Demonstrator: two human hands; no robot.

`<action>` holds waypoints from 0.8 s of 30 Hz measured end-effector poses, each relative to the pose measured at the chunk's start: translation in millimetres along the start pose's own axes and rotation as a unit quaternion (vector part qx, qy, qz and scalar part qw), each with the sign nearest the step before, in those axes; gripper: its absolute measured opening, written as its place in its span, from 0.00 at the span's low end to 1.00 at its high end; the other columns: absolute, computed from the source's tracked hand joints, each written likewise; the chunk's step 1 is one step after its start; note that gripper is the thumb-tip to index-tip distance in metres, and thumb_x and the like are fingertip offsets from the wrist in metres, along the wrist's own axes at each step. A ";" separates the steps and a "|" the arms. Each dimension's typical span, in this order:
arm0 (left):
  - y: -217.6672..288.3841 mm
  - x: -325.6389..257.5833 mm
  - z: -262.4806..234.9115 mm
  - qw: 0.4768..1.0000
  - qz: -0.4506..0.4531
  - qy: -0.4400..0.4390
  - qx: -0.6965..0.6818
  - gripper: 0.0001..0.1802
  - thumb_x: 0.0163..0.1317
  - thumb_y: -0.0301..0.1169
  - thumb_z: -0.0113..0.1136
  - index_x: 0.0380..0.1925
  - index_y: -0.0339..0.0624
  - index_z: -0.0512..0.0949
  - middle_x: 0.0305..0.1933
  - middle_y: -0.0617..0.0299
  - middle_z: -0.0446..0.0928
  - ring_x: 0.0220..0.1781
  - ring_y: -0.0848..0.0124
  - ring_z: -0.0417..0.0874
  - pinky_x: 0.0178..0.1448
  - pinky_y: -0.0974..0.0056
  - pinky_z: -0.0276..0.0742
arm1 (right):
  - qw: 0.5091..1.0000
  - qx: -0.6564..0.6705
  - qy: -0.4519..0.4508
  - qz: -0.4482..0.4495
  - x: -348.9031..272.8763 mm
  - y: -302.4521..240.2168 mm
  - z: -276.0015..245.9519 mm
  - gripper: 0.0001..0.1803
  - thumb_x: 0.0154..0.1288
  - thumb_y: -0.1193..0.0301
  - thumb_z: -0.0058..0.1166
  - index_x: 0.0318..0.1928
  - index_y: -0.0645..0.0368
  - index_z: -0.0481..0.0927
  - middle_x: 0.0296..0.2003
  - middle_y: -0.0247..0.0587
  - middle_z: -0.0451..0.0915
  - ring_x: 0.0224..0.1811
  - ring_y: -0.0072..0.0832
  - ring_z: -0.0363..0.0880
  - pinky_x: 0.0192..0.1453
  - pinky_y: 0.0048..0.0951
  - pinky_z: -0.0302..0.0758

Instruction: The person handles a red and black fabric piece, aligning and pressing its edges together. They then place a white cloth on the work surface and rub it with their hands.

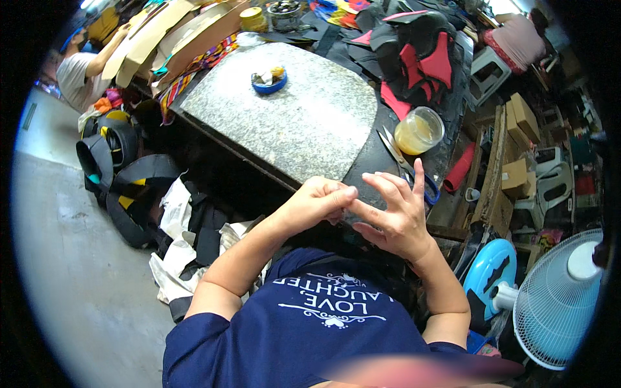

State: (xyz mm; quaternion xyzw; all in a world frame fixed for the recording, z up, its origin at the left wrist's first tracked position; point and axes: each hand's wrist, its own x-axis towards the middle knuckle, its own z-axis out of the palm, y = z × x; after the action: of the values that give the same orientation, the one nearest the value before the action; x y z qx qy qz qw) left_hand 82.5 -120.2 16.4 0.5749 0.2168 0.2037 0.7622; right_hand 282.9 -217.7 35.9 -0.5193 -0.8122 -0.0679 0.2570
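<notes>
- Currently, steel scissors with blue loop handles (400,157) are lying on the dark tabletop (371,155) beyond the right hand (398,218), probably light, stiff and slick-bladed, the loops offering the safest hold.
- Its fingers are standing spread wide.
- The left hand (321,197) is resting, fingers bunched, at the right index finger; whether it's pinching anything, I cannot tell.
- A clear, round jar of yellowish stuff (419,131) is standing beside the blades.

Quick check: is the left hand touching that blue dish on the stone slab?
Apart. The head view shows a wide stretch of bare speckled stone slab between the left hand and the blue dish.
</notes>
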 end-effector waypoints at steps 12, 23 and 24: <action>-50.8 -72.5 -55.8 0.966 0.006 0.245 0.085 0.20 0.74 0.41 0.56 0.27 0.38 0.80 0.23 0.63 0.78 0.25 0.76 0.79 0.32 0.68 0.74 | 0.995 -0.046 -0.044 -0.071 -4.7 12.3 28.1 0.29 0.67 0.51 0.60 0.65 0.47 0.76 0.64 0.45 0.74 0.66 0.41 0.73 0.79 0.61 0.46; -132.1 -193.0 -234.2 0.478 -0.307 0.580 0.584 0.43 0.52 0.47 0.75 0.67 0.48 0.69 0.74 0.44 0.64 0.76 0.47 0.62 0.73 0.37 0.62 | 0.996 -0.051 -0.024 -0.062 -23.8 25.1 48.9 0.22 0.72 0.53 0.56 0.61 0.47 0.79 0.61 0.39 0.78 0.60 0.37 0.78 0.81 0.60 0.44; -136.6 -203.0 -246.7 0.488 -0.303 0.579 0.579 0.38 0.54 0.48 0.73 0.64 0.50 0.73 0.68 0.45 0.71 0.72 0.48 0.69 0.71 0.39 0.66 | 0.997 -0.046 -0.023 -0.060 -24.5 25.9 48.8 0.22 0.72 0.54 0.55 0.62 0.47 0.78 0.60 0.40 0.78 0.60 0.38 0.78 0.81 0.60 0.44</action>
State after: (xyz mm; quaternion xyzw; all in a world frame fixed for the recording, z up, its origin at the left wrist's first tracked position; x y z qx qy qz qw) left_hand -215.6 -74.4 -156.3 0.5380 0.8392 0.0752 -0.0249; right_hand 296.8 -207.4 -22.1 -0.4825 -0.8436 -0.1085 0.2094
